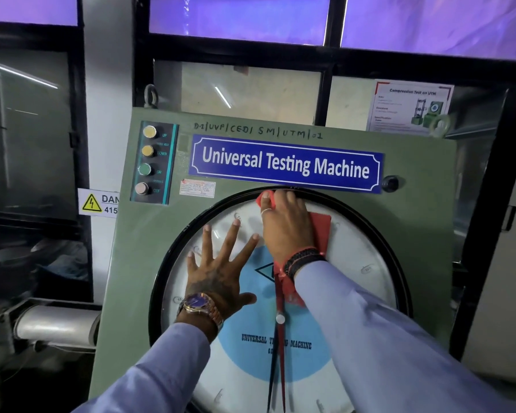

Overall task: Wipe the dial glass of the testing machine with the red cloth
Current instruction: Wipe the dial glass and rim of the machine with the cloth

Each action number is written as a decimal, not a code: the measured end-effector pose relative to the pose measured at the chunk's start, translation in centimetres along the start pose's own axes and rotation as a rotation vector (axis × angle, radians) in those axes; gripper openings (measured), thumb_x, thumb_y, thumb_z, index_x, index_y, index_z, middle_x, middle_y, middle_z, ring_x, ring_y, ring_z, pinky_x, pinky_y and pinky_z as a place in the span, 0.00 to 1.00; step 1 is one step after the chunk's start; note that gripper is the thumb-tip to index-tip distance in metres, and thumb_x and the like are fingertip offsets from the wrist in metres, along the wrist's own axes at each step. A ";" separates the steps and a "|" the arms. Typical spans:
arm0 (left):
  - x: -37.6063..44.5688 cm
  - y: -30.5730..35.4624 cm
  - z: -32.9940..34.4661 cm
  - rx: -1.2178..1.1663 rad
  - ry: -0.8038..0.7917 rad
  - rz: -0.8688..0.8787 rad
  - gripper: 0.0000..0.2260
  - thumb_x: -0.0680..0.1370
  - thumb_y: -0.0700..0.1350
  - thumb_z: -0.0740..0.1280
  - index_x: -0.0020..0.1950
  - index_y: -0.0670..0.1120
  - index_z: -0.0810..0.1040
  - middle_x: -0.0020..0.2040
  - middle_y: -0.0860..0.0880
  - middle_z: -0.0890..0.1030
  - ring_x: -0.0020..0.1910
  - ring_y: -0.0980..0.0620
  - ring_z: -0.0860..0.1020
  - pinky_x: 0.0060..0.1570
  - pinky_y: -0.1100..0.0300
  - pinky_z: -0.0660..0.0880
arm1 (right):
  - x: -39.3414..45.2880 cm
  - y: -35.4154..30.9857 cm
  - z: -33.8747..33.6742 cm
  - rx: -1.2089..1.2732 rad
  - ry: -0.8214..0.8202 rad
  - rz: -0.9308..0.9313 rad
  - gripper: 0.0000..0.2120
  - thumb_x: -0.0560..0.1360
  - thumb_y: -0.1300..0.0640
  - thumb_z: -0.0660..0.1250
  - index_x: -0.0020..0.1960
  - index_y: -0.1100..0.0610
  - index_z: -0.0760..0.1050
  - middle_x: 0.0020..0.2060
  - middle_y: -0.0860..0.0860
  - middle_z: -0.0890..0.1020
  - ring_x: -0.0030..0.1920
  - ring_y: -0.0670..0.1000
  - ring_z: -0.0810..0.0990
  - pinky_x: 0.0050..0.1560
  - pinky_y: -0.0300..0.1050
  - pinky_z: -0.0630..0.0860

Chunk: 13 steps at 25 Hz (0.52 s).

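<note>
Dark-framed windows (239, 16) stood behind the green testing machine (423, 234). On its dial glass (364, 239), the left hand (218, 275) lay flat, fingers spread wide, holding nothing. The right hand (286, 228), flat-fingered, pressed the red cloth (320, 231) against the glass near the top rim.

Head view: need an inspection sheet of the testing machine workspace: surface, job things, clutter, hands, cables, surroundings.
Surface: dial glass, round, black rim, set in the green panel.
Job's things: red cloth lies flat on the upper part of the glass, mostly under the right hand.
Clutter: nothing seen.
Grippers: left hand flat on the glass, fingers spread; right hand presses the cloth near the top rim, fingers straight.
Cables: nothing seen.
Surroundings: blue nameplate above the dial, button strip at upper left, danger sign on the wall, poster on the window behind.
</note>
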State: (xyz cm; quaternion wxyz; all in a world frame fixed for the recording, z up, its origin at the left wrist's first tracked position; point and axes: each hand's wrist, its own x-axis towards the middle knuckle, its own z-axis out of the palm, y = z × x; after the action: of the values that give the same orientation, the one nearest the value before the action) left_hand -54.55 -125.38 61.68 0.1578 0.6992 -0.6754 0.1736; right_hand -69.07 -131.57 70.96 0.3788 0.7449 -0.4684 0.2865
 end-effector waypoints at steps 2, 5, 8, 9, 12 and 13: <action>-0.2 -0.6 0.2 -0.006 0.009 0.010 0.62 0.72 0.74 0.74 0.73 0.73 0.17 0.79 0.60 0.16 0.79 0.35 0.20 0.81 0.22 0.55 | -0.7 1.2 -0.2 0.003 -0.004 -0.007 0.28 0.81 0.58 0.60 0.81 0.53 0.69 0.58 0.57 0.78 0.59 0.60 0.76 0.61 0.57 0.75; -0.7 -1.4 0.9 -0.016 0.027 0.031 0.60 0.73 0.74 0.72 0.73 0.73 0.17 0.79 0.59 0.16 0.80 0.36 0.21 0.82 0.24 0.56 | -3.2 3.7 -0.4 -0.023 -0.024 0.144 0.35 0.78 0.50 0.66 0.83 0.34 0.62 0.55 0.57 0.75 0.53 0.61 0.75 0.57 0.60 0.73; -0.8 -1.3 1.2 -0.034 0.043 0.039 0.60 0.74 0.73 0.72 0.73 0.73 0.18 0.79 0.58 0.15 0.80 0.37 0.21 0.82 0.24 0.55 | -4.4 3.7 0.2 -0.021 -0.055 0.288 0.39 0.75 0.44 0.67 0.81 0.25 0.56 0.61 0.59 0.72 0.56 0.65 0.73 0.62 0.65 0.70; -0.7 -1.3 1.2 -0.037 0.046 0.038 0.60 0.74 0.72 0.73 0.73 0.73 0.18 0.78 0.58 0.15 0.80 0.37 0.20 0.82 0.24 0.54 | -4.5 3.7 0.3 -0.003 -0.064 0.292 0.39 0.76 0.44 0.68 0.81 0.25 0.55 0.62 0.59 0.71 0.57 0.65 0.72 0.63 0.66 0.69; -0.8 -1.4 1.1 -0.049 0.028 0.050 0.60 0.75 0.72 0.72 0.72 0.74 0.17 0.77 0.59 0.14 0.79 0.37 0.19 0.82 0.24 0.53 | -4.9 3.8 0.4 0.032 -0.071 0.173 0.40 0.82 0.53 0.65 0.83 0.29 0.48 0.56 0.57 0.73 0.55 0.62 0.73 0.59 0.61 0.71; -0.8 -1.5 1.1 -0.056 0.021 0.056 0.59 0.75 0.72 0.72 0.71 0.74 0.16 0.77 0.59 0.14 0.78 0.37 0.18 0.82 0.24 0.53 | -5.0 3.8 0.5 0.059 -0.067 0.140 0.42 0.82 0.58 0.62 0.84 0.30 0.46 0.54 0.55 0.74 0.54 0.61 0.74 0.58 0.60 0.71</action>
State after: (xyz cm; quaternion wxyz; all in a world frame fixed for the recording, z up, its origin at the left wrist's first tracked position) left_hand -53.07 -125.14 60.35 0.1796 0.6733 -0.6977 0.1662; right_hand -74.53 -130.65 67.88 0.3200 0.7304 -0.5231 0.3008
